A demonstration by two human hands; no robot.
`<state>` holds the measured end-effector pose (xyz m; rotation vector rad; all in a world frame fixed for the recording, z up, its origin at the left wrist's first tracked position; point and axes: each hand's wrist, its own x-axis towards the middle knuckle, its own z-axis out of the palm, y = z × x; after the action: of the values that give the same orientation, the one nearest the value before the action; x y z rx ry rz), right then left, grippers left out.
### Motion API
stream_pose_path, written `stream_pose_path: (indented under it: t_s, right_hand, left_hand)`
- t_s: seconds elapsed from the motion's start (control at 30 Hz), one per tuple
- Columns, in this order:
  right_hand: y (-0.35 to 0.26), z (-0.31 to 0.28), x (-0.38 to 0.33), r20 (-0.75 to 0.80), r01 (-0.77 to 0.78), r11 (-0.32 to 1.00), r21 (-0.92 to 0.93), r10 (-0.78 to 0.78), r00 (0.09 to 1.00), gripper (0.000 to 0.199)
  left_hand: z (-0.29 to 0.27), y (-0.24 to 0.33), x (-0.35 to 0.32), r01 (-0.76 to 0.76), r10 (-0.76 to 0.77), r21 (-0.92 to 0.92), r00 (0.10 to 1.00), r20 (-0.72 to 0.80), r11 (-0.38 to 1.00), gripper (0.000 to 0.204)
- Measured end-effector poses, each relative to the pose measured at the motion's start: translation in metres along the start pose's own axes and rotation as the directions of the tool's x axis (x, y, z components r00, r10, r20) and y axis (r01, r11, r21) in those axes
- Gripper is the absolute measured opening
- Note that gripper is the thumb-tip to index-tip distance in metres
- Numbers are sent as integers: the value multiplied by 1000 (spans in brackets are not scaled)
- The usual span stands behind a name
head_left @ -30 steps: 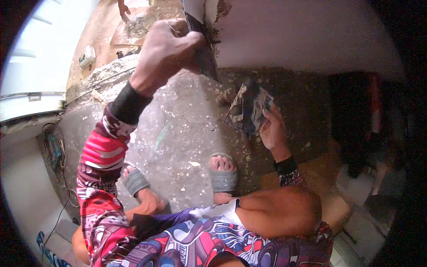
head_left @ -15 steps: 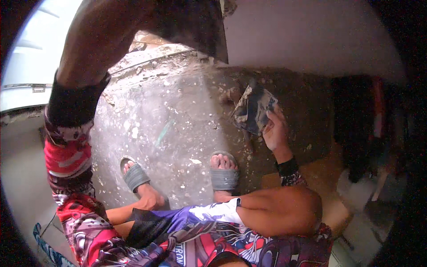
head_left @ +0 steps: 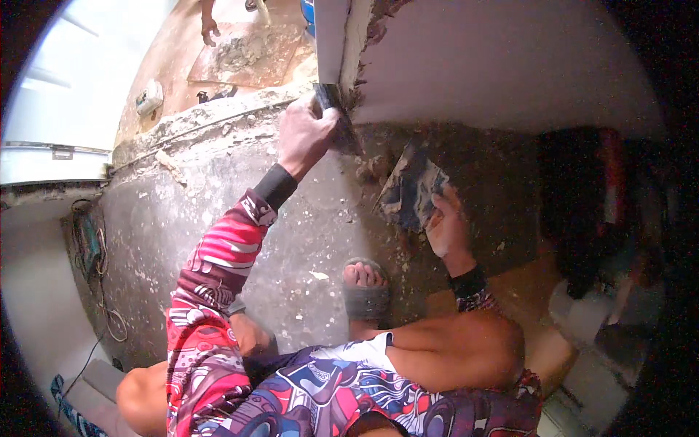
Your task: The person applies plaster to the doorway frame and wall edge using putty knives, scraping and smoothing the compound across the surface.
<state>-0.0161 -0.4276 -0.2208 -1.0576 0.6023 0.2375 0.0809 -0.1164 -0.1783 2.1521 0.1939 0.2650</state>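
Note:
My left hand (head_left: 304, 135) is closed around a dark flat scraper (head_left: 339, 124), held at the foot of the wall corner (head_left: 352, 80). The scraper's lower end points toward the floor. Lower right, my right hand (head_left: 448, 227) grips the edge of a flat bluish-grey mortar-smeared board (head_left: 413, 189), tilted above the floor in the shade. A brownish lump (head_left: 373, 169) lies between the scraper and the board; whether it touches either, I cannot tell.
Beyond a rough sill (head_left: 196, 120), another person's hand (head_left: 210, 30) hangs near a board with grey mortar (head_left: 244, 58). A cable coil (head_left: 98, 251) lies at left. Dark hanging cloth (head_left: 582, 197) is at right. My sandalled foot (head_left: 366, 280) rests on the spattered floor (head_left: 240, 197).
My left arm has swung down and inward, bringing the scraper from close overhead to the wall corner. My right hand and its board have shifted only slightly. The area beyond the sill now shows.

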Motion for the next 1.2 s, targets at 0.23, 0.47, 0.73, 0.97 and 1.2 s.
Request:
stream_pose_path:
  t_s: [0.23,0.47,0.73,0.97,1.2]
  right_hand:
    - [-1,13,-12,-72,-50,999,11,51,996,45]
    - [4,1,-1,-17,13,999,41,-12,1000,47]
    - [2,9,-8,73,-5,997,73,-1,997,50]
    - [6,12,-19,174,28,997,74,-40,984,43]
    - [-17,3,-27,74,-1,992,128,-9,997,45]
  left_hand:
    - [-53,83,10,211,-67,-546,960,272,810,19]
    - [-107,136,38,-27,206,-498,928,309,867,33]
    - [-144,205,52,-164,429,-554,815,390,816,35]
    - [-187,262,6,-370,484,-359,818,311,857,29]
    - [-216,257,-3,-628,629,-51,777,0,776,20]
